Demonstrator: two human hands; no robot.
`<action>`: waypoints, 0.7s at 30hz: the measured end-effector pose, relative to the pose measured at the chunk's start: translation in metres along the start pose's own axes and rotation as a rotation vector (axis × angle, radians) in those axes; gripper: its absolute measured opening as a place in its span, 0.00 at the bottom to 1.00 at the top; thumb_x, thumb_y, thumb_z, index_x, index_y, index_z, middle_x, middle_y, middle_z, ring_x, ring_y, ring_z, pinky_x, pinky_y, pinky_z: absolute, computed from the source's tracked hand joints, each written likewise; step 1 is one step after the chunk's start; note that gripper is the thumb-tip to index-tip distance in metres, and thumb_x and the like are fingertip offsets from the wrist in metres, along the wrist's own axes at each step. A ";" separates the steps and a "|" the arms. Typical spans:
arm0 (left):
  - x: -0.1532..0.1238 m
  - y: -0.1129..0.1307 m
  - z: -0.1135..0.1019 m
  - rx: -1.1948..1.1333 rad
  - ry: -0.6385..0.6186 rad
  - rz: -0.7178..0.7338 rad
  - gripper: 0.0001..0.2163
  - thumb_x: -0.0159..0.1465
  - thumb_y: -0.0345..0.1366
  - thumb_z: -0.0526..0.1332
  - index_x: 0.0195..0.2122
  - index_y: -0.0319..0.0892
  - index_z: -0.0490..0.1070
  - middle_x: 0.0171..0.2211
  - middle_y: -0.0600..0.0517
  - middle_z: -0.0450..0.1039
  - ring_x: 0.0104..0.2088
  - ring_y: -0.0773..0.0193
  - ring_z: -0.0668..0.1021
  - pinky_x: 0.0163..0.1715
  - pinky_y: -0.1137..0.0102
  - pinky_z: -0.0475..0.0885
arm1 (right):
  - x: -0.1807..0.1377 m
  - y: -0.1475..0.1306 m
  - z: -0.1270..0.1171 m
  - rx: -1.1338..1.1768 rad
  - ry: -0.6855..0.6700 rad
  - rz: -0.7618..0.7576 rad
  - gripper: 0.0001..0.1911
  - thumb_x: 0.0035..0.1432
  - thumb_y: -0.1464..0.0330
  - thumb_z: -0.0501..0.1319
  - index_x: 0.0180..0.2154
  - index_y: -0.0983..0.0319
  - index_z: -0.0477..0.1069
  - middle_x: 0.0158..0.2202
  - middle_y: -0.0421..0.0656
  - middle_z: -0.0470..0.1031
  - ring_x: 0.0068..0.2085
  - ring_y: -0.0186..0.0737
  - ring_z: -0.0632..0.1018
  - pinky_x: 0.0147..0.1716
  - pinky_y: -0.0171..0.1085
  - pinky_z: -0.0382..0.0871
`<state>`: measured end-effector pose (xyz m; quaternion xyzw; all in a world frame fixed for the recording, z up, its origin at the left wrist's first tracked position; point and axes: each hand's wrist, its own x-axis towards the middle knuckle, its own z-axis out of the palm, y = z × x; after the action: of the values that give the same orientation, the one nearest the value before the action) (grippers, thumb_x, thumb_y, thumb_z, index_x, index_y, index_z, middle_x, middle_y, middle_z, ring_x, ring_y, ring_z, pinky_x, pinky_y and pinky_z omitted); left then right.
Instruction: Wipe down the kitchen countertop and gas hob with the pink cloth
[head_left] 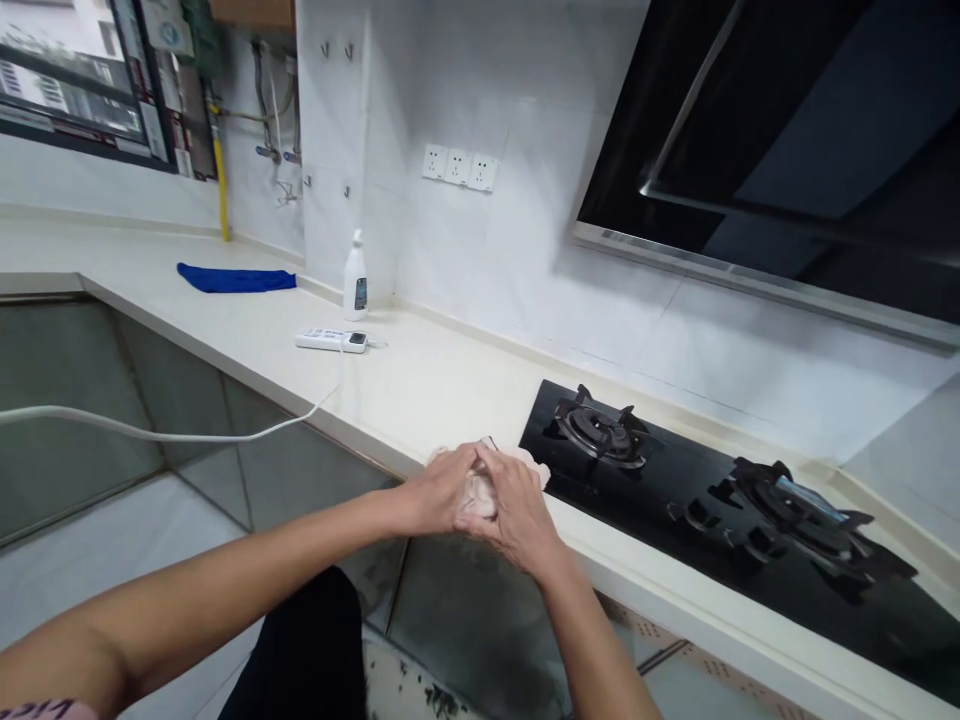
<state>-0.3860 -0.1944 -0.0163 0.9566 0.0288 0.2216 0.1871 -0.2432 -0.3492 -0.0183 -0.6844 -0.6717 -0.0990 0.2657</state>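
A crumpled, pale pinkish cloth (480, 496) is bunched between both hands at the counter's front edge, left of the stove. My left hand (436, 492) has its fingers wrapped round the cloth's left side. From the right, my right hand (519, 512) grips the same bundle, with the fingertips of both hands almost meeting on top. Part of the cloth sticks out past the right hand towards the stove's corner. Most of the folds are hidden under the fingers.
A black gas stove (660, 500) is set in the pale counter (420, 390), below a dark range hood (780, 130). Further left are a white power strip (330, 341) with a trailing cord (187, 437), a white bottle (355, 280) and a blue cloth (236, 279).
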 end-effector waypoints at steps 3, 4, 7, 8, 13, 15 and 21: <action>-0.034 -0.021 -0.025 -0.040 0.105 0.019 0.25 0.66 0.49 0.68 0.64 0.51 0.72 0.73 0.41 0.63 0.74 0.46 0.64 0.70 0.52 0.67 | 0.005 -0.003 0.004 -0.121 -0.059 0.035 0.42 0.67 0.48 0.66 0.74 0.54 0.56 0.69 0.53 0.69 0.64 0.58 0.70 0.62 0.57 0.65; -0.048 -0.028 -0.031 -0.032 0.162 -0.019 0.19 0.69 0.48 0.65 0.59 0.51 0.76 0.72 0.42 0.65 0.74 0.48 0.65 0.70 0.52 0.67 | 0.007 -0.005 0.003 -0.176 -0.076 0.042 0.40 0.65 0.49 0.68 0.71 0.53 0.60 0.67 0.53 0.70 0.63 0.60 0.71 0.59 0.58 0.66; -0.090 -0.053 -0.042 -0.026 0.416 -0.220 0.13 0.72 0.44 0.56 0.46 0.51 0.80 0.59 0.44 0.78 0.64 0.50 0.76 0.67 0.51 0.70 | 0.013 -0.014 0.003 -0.345 -0.099 0.047 0.35 0.60 0.52 0.74 0.64 0.54 0.70 0.61 0.54 0.74 0.57 0.63 0.72 0.53 0.58 0.67; -0.102 -0.064 -0.045 -0.032 0.505 -0.301 0.14 0.72 0.44 0.55 0.44 0.50 0.80 0.54 0.45 0.81 0.59 0.51 0.79 0.65 0.51 0.72 | 0.014 -0.016 0.003 -0.377 -0.092 0.043 0.33 0.59 0.53 0.74 0.62 0.54 0.72 0.60 0.54 0.74 0.55 0.63 0.72 0.52 0.57 0.67; -0.130 -0.119 -0.072 0.024 0.706 -0.611 0.15 0.65 0.46 0.55 0.42 0.46 0.78 0.47 0.45 0.82 0.52 0.49 0.81 0.58 0.54 0.75 | 0.003 -0.012 0.007 -0.339 0.002 -0.009 0.22 0.57 0.64 0.73 0.53 0.52 0.75 0.57 0.49 0.76 0.55 0.56 0.72 0.51 0.52 0.65; -0.126 -0.131 -0.084 0.084 0.692 -0.623 0.16 0.65 0.46 0.55 0.42 0.45 0.78 0.47 0.46 0.82 0.53 0.49 0.80 0.59 0.54 0.74 | -0.011 -0.003 0.003 -0.313 0.031 -0.021 0.22 0.57 0.67 0.71 0.53 0.52 0.75 0.57 0.48 0.75 0.56 0.55 0.72 0.51 0.51 0.65; -0.104 -0.123 -0.072 0.193 0.518 -0.291 0.13 0.71 0.45 0.56 0.44 0.47 0.78 0.45 0.48 0.83 0.50 0.51 0.81 0.57 0.54 0.71 | -0.089 0.039 -0.030 -0.371 0.146 0.062 0.23 0.56 0.67 0.69 0.54 0.55 0.73 0.55 0.49 0.75 0.56 0.57 0.72 0.57 0.55 0.65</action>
<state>-0.5073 -0.0697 -0.0448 0.8675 0.2329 0.4253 0.1114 -0.2060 -0.4396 -0.0463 -0.7331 -0.5993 -0.2622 0.1861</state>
